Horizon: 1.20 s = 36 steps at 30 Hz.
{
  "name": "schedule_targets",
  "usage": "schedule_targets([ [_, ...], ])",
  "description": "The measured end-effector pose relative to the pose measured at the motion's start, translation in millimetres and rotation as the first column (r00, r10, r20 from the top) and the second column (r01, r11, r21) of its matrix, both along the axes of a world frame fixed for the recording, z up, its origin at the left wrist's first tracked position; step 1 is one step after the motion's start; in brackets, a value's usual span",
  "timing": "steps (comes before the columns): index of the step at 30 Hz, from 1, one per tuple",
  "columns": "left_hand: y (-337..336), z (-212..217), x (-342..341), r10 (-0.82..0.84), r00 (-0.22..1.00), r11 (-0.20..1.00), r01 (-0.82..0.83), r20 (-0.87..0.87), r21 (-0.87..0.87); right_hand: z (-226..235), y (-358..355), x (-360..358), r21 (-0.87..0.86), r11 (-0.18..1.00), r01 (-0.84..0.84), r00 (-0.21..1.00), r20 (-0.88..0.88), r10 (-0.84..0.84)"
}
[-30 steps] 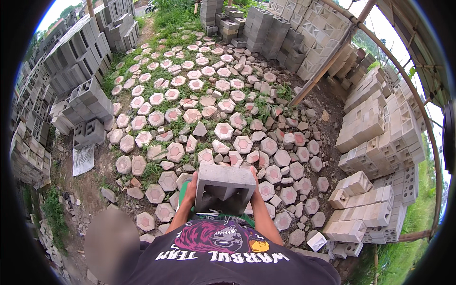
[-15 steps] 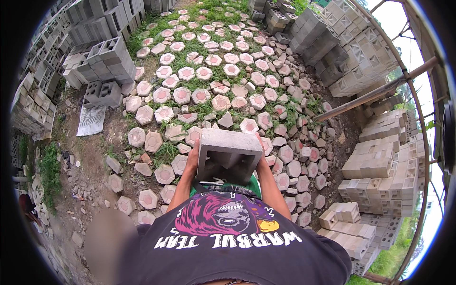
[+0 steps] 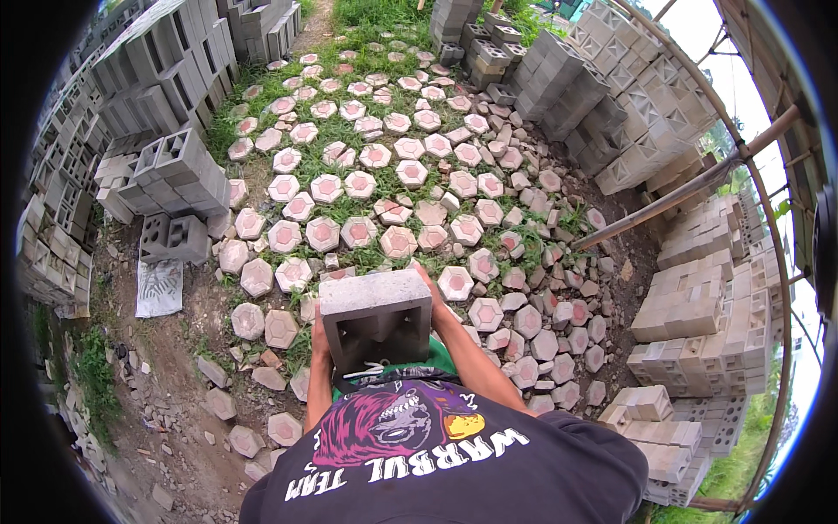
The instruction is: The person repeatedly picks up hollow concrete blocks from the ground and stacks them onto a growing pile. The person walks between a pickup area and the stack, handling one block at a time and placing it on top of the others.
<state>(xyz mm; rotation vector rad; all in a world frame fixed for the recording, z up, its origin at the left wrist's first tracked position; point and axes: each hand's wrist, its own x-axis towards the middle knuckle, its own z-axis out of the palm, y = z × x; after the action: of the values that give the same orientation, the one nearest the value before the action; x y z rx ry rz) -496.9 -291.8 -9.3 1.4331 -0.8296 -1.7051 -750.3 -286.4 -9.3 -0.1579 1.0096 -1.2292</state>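
Note:
A grey hollow concrete block [image 3: 375, 293] is held close in front of my waist, its smooth side up and its cavities facing me. My left hand [image 3: 319, 336] is closed on the block's left end, partly hidden by it. Against the right end presses my right hand [image 3: 427, 293], its fingers mostly out of sight behind the block. Below the block, part of green clothing shows beneath my dark printed shirt.
Hexagonal pavers [image 3: 358, 231] with reddish centres lie across grass and dirt ahead. Broken rubble [image 3: 524, 218] borders them on the right. Block stacks stand at left [image 3: 179, 170] and right [image 3: 690, 301]. A slanted pole [image 3: 663, 212] juts in from the right.
The block and both hands have shifted left and slightly down in the view, still together. My torso leans left, and the pavers and left-hand stacks appear further left.

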Motion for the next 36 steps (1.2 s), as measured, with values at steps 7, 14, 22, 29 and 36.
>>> schedule_targets([
  [7, -132, 21, -4, -0.020, 0.999, 1.000, 0.020, 0.048, 0.004, 27, -150, 4, 0.037, 0.997, -0.061, 0.992, -0.111, 0.065],
  [14, -240, 41, -28, -0.085, 0.994, 0.996, 0.084, 0.063, 0.023, 31, -262, -20, 0.020, 0.999, -0.046, 0.997, -0.053, 0.047],
  [22, -335, 35, -54, -0.181, 0.981, 0.981, 0.175, 0.067, 0.088, 2, -305, -52, 0.113, 0.990, 0.086, 0.994, 0.063, -0.093],
  [29, -448, 16, -98, -0.386, 0.920, 0.919, 0.378, 0.061, 0.112, -17, -350, -90, 0.035, 0.927, 0.374, 0.922, 0.094, -0.375],
  [36, -607, 23, -140, -0.587, 0.802, 0.809, 0.577, 0.112, 0.107, 31, -459, -106, 0.019, 0.850, 0.526, 0.843, 0.118, -0.525],
])
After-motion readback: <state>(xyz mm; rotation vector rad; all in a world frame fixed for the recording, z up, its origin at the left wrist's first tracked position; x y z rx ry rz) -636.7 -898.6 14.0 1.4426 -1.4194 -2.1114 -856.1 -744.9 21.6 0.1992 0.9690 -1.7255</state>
